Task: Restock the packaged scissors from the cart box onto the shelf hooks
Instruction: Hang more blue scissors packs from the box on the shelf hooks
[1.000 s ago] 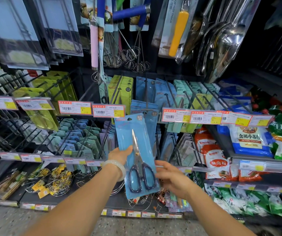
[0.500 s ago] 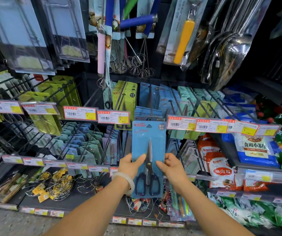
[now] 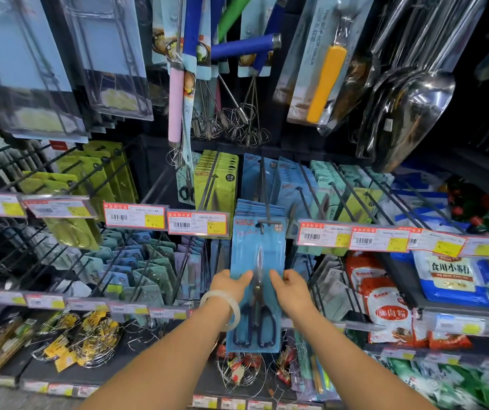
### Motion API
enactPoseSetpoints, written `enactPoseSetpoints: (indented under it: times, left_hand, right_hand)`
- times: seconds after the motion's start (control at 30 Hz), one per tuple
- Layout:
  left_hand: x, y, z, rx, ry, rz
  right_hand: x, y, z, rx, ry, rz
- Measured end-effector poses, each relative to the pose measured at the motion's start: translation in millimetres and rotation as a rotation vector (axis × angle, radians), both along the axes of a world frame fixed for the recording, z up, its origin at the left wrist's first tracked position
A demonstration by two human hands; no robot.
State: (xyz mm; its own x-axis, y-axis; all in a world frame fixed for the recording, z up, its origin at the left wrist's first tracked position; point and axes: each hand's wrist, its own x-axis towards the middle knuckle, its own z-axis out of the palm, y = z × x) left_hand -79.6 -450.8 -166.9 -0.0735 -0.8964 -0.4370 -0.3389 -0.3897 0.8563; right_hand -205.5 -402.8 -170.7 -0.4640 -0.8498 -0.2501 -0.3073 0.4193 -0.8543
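Left of centre, the left hand (image 3: 227,282), with a pale bangle (image 3: 222,309) on its wrist, holds the left edge of the packaged scissors (image 3: 257,279); its thumb lies across the front of the blue card, pointing toward the blades, while the fingers curl behind the card and are hidden. Between the two hands, the package hangs upright, black handles at the bottom and the blade tips pointing up. Its top hole sits at the near end of a dark shelf hook (image 3: 263,199), in front of a stack of matching blue cards already on that hook; whether the card is fully threaded on cannot be told. Just right of the blades, the right hand (image 3: 291,287) grips the card's right edge in the same way, thumb on the front face and fingers wrapped behind. Both hands are partly closed around the card, pinching it at mid-height. Red-and-yellow price tags (image 3: 135,216) line the hook row on either side of the package, and farther right, red and blue food bags (image 3: 385,306) sit on a shelf.
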Motion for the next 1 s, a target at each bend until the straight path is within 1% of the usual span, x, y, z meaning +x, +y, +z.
enactPoseSetpoints:
  times: [0.13, 0.2, 0.27, 0.33, 0.4, 0.47, 0.6, 0.67, 0.73, 0.8, 0.83, 0.9, 0.93, 1.0]
  left_hand:
    - [-5, -19, -4, -0.097, -0.019, -0.05]
    - [-8, -29, -6, -0.132, -0.084, -0.102]
    - [-9, -42, -8, -0.117, -0.174, -0.175]
    - [-11, -52, -12, -0.093, -0.19, -0.223]
    - [-15, -60, -12, -0.067, -0.136, -0.204]
    - [-20, -68, -10, -0.081, -0.126, -0.175]
    - [-27, -83, -6, -0.149, -0.204, -0.218]
    - [-26, -82, -11, -0.111, -0.243, -0.224]
    - [-20, -72, -14, -0.024, -0.372, -0.243]
    - [-14, -54, -20, 0.06, -0.494, -0.285]
    - [-13, -42, -20, 0.086, -0.555, -0.339]
    - [-16, -16, -24, 0.089, -0.691, -0.454]
    - [-20, -4, -25, 0.06, -0.735, -0.502]
    - [-36, 17, -24, 0.061, -0.732, -0.504]
  right_hand:
    - [-1, -24, 2, 0.035, 0.06, 0.036]
    - [-1, -36, 3, 0.05, 0.129, 0.01]
    - [-3, -48, 0, 0.057, 0.157, -0.033]
    - [-6, -59, -4, 0.036, 0.146, -0.069]
    - [-8, -69, -8, 0.01, 0.112, -0.099]
    - [-10, -77, -8, -0.002, 0.13, -0.12]
    - [-12, -86, -1, 0.028, 0.194, -0.127]
    - [-10, -85, 2, 0.095, 0.217, -0.093]
    - [-7, -75, 2, 0.183, 0.209, -0.033]
    - [-6, -56, -1, 0.25, 0.274, 0.027]
    - [-7, -45, -4, 0.266, 0.312, 0.046]
    - [-13, -19, -7, 0.315, 0.396, 0.088]
    - [-18, -5, -9, 0.34, 0.448, 0.118]
    - [-30, 23, -12, 0.373, 0.498, 0.16]
